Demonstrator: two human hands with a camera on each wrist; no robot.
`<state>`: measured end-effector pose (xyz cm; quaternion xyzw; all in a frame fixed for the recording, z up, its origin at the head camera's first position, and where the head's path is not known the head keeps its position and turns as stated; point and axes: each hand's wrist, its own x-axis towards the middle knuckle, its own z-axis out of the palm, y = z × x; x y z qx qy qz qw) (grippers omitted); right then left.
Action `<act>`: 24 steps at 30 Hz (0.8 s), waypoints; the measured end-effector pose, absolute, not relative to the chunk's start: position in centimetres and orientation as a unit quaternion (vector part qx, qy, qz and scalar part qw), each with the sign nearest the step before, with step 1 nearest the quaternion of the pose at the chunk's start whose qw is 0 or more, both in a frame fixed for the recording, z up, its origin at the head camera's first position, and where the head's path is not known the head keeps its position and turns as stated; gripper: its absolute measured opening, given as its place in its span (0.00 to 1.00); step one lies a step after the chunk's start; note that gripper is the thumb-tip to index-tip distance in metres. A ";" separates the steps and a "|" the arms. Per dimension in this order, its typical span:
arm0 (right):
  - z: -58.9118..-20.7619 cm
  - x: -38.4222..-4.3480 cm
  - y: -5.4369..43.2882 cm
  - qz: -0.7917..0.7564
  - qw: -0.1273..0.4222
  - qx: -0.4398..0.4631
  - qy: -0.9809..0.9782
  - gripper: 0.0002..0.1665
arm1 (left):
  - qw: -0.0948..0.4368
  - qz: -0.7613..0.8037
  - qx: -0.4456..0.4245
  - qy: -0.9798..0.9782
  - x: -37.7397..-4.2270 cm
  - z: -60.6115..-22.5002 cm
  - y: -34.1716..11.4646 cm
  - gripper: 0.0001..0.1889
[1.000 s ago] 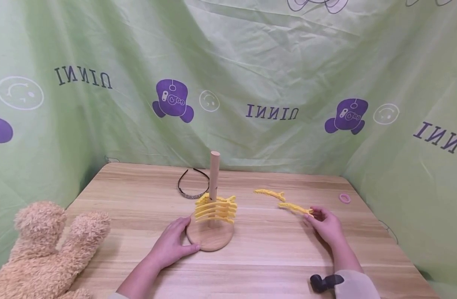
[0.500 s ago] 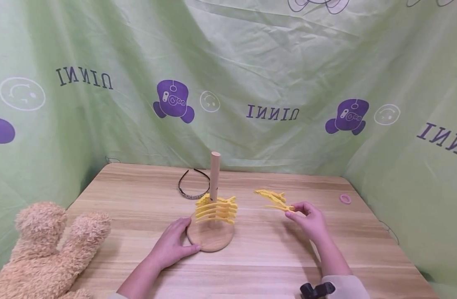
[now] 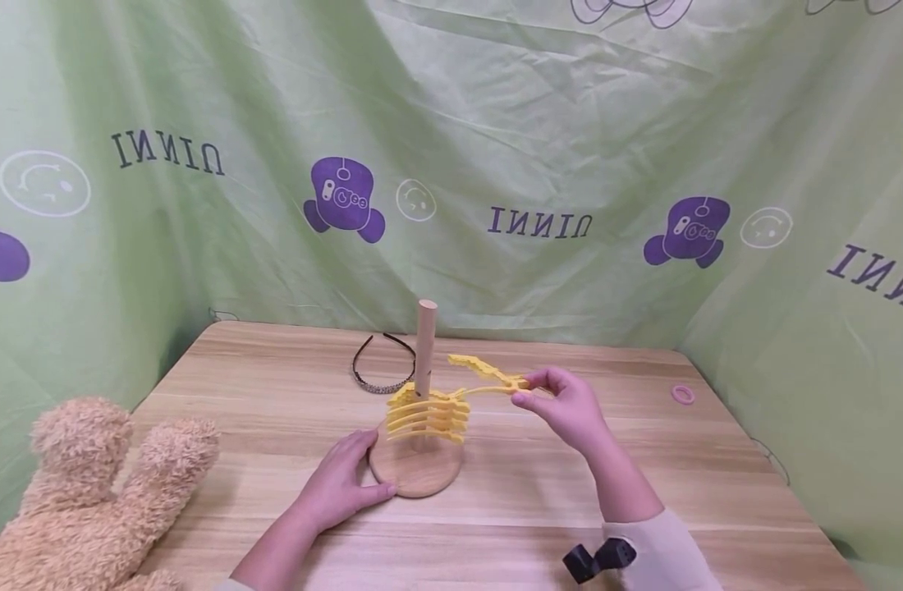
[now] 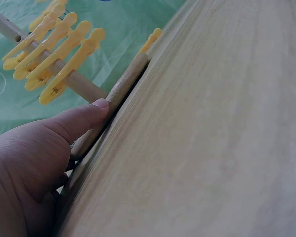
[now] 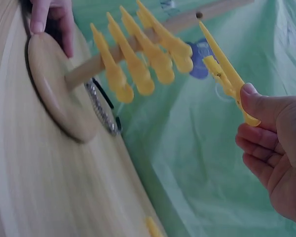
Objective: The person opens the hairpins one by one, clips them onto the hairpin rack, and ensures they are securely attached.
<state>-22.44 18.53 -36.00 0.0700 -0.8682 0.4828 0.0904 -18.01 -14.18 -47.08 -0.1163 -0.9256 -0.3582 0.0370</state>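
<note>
A wooden stand has a round base [image 3: 416, 474] and an upright post [image 3: 425, 345]. Several yellow alligator hair clips [image 3: 428, 420] are clamped on the post, one above another. My left hand [image 3: 341, 484] holds the base at its left rim, the thumb [image 4: 84, 118] on its edge. To the right of the post, my right hand [image 3: 566, 410] pinches another yellow hair clip [image 5: 227, 79] at its tail end. That clip's jaws are spread apart and point toward the post, just above the topmost clamped clip. One more yellow clip [image 5: 153, 227] lies on the table, mostly hidden behind my right hand in the head view.
A black headband [image 3: 381, 387] with a beaded band lies behind the stand. Toward the table's right side is a pink ring [image 3: 683, 395]. A fluffy tan plush toy [image 3: 89, 501] fills the lower left. Green printed cloth [image 3: 466, 271] hangs around the wooden table [image 3: 540, 525].
My right hand has carried the pinched hair clip leftward and up to the post, and the clip's jaws have spread apart. My left hand stays on the base.
</note>
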 end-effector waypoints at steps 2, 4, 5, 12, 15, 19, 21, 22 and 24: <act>-35.6 -22.6 17.5 0.480 0.087 0.085 -0.869 0.16 | 0.038 -0.357 -0.117 -0.926 -18.0 -47.1 -14.2 0.51; -35.4 -22.7 16.6 0.479 0.083 0.101 -0.868 0.15 | 0.039 -0.356 -0.118 -0.926 -18.0 -47.1 -14.2 0.50; -35.3 -22.8 16.2 0.478 0.082 0.108 -0.868 0.15 | 0.040 -0.356 -0.119 -0.926 -18.0 -47.1 -14.2 0.50; -35.4 -23.3 14.0 0.469 0.068 0.142 -0.869 0.14 | 0.040 -0.357 -0.122 -0.925 -18.0 -47.1 -14.2 0.50; -35.5 -23.3 13.4 0.466 0.059 0.147 -0.870 0.15 | 0.039 -0.358 -0.122 -0.925 -18.0 -47.1 -14.2 0.50; -35.4 -23.3 12.9 0.459 0.056 0.147 -0.874 0.15 | 0.039 -0.356 -0.122 -0.926 -18.0 -47.1 -14.2 0.50; -35.4 -23.3 12.6 0.457 0.054 0.148 -0.876 0.15 | 0.040 -0.356 -0.121 -0.926 -18.1 -47.1 -14.2 0.50; -35.4 -23.4 12.5 0.457 0.052 0.148 -0.876 0.14 | 0.041 -0.355 -0.121 -0.926 -18.0 -47.1 -14.2 0.50; -35.3 -23.4 12.4 0.458 0.048 0.151 -0.875 0.14 | 0.041 -0.355 -0.120 -0.926 -18.0 -47.1 -14.2 0.49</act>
